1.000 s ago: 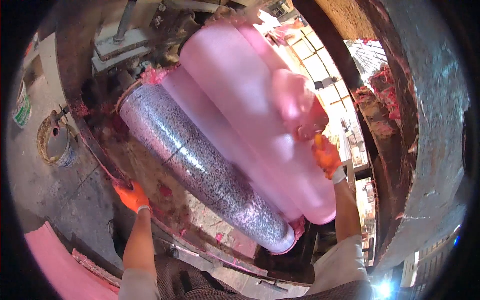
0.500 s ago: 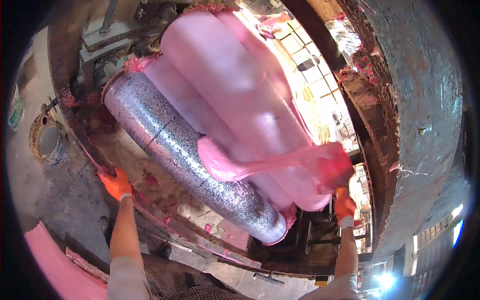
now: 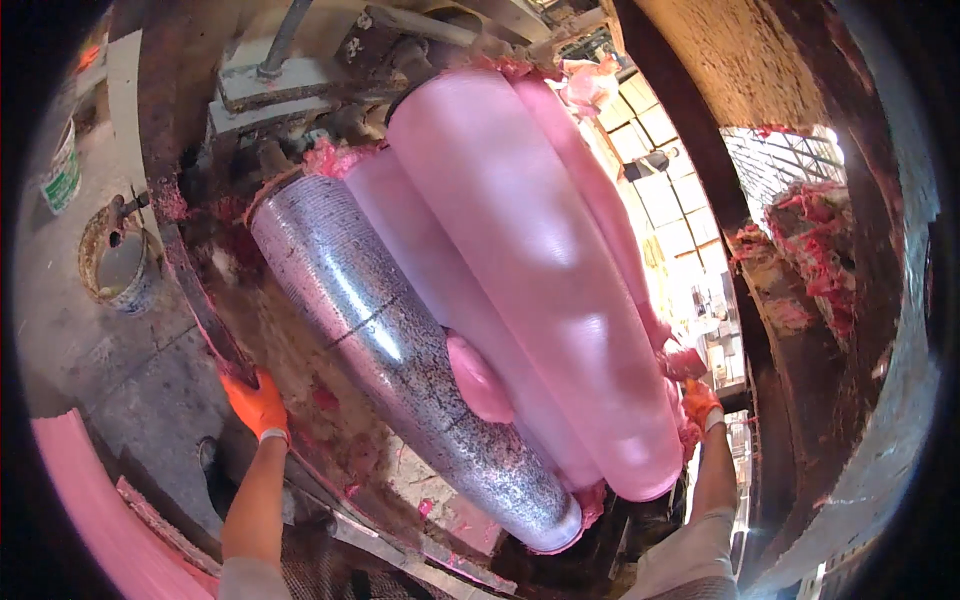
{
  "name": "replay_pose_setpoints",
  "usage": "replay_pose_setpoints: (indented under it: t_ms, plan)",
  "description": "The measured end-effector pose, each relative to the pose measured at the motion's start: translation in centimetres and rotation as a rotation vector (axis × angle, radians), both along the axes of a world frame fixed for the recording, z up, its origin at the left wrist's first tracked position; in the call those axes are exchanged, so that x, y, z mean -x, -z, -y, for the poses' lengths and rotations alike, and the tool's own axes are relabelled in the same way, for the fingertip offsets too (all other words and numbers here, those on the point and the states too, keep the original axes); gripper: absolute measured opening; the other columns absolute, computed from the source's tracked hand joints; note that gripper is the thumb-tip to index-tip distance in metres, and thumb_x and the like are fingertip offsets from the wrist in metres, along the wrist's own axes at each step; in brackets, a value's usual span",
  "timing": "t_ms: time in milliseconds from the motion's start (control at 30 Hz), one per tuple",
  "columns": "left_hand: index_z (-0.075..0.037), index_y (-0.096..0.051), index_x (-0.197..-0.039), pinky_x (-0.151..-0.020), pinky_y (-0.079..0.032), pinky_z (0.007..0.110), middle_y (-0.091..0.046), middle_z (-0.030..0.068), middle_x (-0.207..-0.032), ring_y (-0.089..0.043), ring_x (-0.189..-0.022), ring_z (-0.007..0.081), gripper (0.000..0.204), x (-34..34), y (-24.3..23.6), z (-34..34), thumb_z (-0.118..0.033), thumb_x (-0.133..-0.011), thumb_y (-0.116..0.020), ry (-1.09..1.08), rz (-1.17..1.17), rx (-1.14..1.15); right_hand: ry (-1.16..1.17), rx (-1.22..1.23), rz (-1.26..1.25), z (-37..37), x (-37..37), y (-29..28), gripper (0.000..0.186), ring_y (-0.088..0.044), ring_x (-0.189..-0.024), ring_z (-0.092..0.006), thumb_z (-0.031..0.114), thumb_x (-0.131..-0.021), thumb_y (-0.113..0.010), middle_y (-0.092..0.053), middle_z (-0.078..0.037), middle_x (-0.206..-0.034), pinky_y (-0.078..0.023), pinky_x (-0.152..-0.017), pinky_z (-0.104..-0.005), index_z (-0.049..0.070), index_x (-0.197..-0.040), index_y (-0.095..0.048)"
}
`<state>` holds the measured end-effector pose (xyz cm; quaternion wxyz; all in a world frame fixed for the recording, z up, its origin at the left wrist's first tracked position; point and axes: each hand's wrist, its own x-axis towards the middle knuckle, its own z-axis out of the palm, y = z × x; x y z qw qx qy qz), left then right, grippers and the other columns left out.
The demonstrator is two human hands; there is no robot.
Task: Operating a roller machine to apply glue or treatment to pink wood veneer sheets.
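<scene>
My left hand (image 3: 256, 402), in an orange glove, is closed over the dark metal rim (image 3: 205, 310) of the machine. My right hand (image 3: 702, 402), also gloved in orange, is at the far end of a large roller (image 3: 540, 270) coated in smooth pink material. Its fingers are closed on a reddish-pink lump (image 3: 684, 361), partly blurred. A speckled bare steel roller (image 3: 370, 300) lies alongside, nearer my left hand. Between them runs another pink-coated roller (image 3: 430, 250). A rounded pink piece (image 3: 480, 380) sits against the steel roller, in the groove.
A dirty bucket (image 3: 118, 262) with a handle stands on the floor at left, near a white-and-green pail (image 3: 62, 180). A pink sheet (image 3: 90, 500) curves at the lower left. Thick dark beams (image 3: 800, 400) with pink scraps rise at right.
The long pink strip that stretched from the groove to my right hand no longer shows; a rounded piece stays in the groove. The view has shifted, and my left hand still grips the rim.
</scene>
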<state>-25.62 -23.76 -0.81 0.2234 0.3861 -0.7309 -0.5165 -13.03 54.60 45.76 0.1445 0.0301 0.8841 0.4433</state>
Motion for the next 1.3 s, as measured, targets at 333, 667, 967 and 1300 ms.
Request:
replay_pose_setpoints:
  t_ms: [333, 667, 967, 1300]
  plan:
    - [0.003, -0.043, -0.140, -0.102, -0.042, 0.043, -0.054, 0.0238, -0.134, -0.054, -0.121, 0.0392, 0.061, -1.3, 0.7, 1.7, -0.012, -0.085, -0.064, -0.012, 0.050, 0.012, 0.283, 0.992, -0.548, 23.0, 24.6, 3.1, 0.018, -0.051, -0.053, -0.0167, 0.017, -0.089, -0.056, -0.055, -0.005, -0.066, -0.042, -0.046, -0.0336, 0.003, -0.100, -0.059]
    - [0.002, -0.044, -0.137, -0.101, -0.044, 0.045, -0.056, 0.0227, -0.131, -0.055, -0.119, 0.0400, 0.057, 0.2, 0.3, 0.3, -0.012, -0.085, -0.063, 0.020, 0.000, -0.113, 0.189, 0.841, -0.455, 41.3, 22.7, 1.7, 0.036, -0.063, -0.073, -0.0232, 0.032, -0.093, -0.056, -0.063, -0.004, -0.087, -0.048, -0.056, -0.0446, 0.015, -0.125, -0.051]
    - [0.001, -0.045, -0.135, -0.102, -0.043, 0.043, -0.054, 0.0242, -0.134, -0.054, -0.122, 0.0401, 0.057, -0.5, -0.9, 0.0, -0.023, -0.088, -0.065, 0.095, 0.027, -0.068, 0.106, 0.363, -0.207, 38.6, 5.5, 8.2, 0.020, -0.067, -0.099, -0.0273, 0.017, -0.090, -0.055, -0.071, -0.005, -0.102, -0.051, -0.082, -0.0466, 0.020, -0.109, -0.062]
    - [0.000, -0.049, -0.134, -0.100, -0.044, 0.043, -0.058, 0.0223, -0.131, -0.056, -0.121, 0.0383, 0.055, -0.2, 0.6, -1.7, -0.023, -0.086, -0.065, 0.013, -0.011, -0.055, 0.245, 0.323, -0.768, 7.1, -24.3, -3.9, 0.044, -0.058, -0.118, -0.0386, 0.027, -0.093, -0.052, -0.060, -0.018, -0.130, -0.048, -0.096, -0.0494, 0.014, -0.135, -0.052]
